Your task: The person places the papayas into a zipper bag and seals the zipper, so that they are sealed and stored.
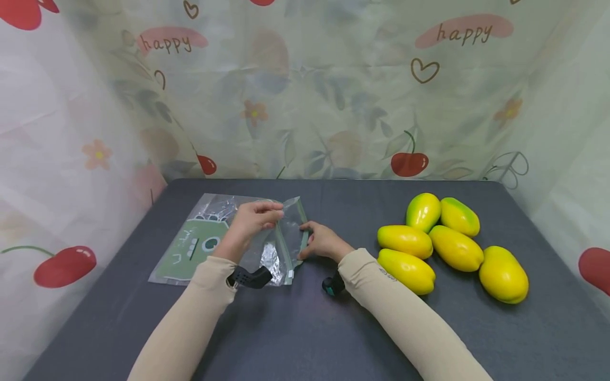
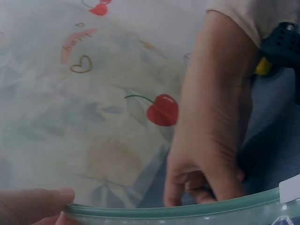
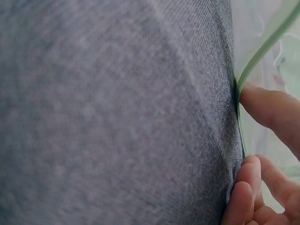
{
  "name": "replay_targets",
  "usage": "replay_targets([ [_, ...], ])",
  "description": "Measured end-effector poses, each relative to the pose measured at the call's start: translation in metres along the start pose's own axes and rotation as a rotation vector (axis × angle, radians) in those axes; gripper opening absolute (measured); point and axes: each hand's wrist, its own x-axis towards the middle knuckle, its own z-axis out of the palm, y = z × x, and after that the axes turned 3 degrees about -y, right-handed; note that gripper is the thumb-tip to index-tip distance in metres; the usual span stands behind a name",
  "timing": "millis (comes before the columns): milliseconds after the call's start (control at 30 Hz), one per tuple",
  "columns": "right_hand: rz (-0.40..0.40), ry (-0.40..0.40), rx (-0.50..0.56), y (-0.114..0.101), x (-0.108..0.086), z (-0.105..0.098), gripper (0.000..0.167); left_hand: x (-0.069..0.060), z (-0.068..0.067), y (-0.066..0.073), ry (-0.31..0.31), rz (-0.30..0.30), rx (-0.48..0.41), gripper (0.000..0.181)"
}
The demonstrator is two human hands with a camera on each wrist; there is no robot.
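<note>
Your left hand (image 1: pixel 251 221) pinches one lip of the zip bag (image 1: pixel 190 259), your right hand (image 1: pixel 326 242) the other; mouth looks parted. Bag's on the table (image 1: pixel 305 333), six mangoes (image 1: pixel 456 248) outside, rightward.

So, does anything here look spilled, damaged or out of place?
Nothing stands out. The fruits sit grouped on the table, with no visible damage; the bag gapes only where the left hand and right hand hold it.
</note>
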Motion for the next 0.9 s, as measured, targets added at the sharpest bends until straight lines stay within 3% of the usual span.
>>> replay_targets([
  [167, -0.006, -0.016, 0.01, -0.001, -0.001, 0.0, 0.078, 0.002, 0.009, -0.008, 0.007, -0.004, -0.032, 0.034],
  [433, -0.008, -0.027, -0.005, 0.0, 0.001, 0.001, 0.077, 0.005, 0.012, -0.015, -0.004, -0.029, -0.062, 0.037],
  [733, 0.003, -0.034, -0.021, -0.002, 0.0, -0.001, 0.077, 0.007, 0.016, -0.017, 0.005, -0.032, -0.081, 0.034],
  [900, 0.005, -0.05, 0.036, -0.002, -0.003, -0.005, 0.075, 0.009, 0.017, -0.017, 0.005, -0.03, -0.093, 0.032],
])
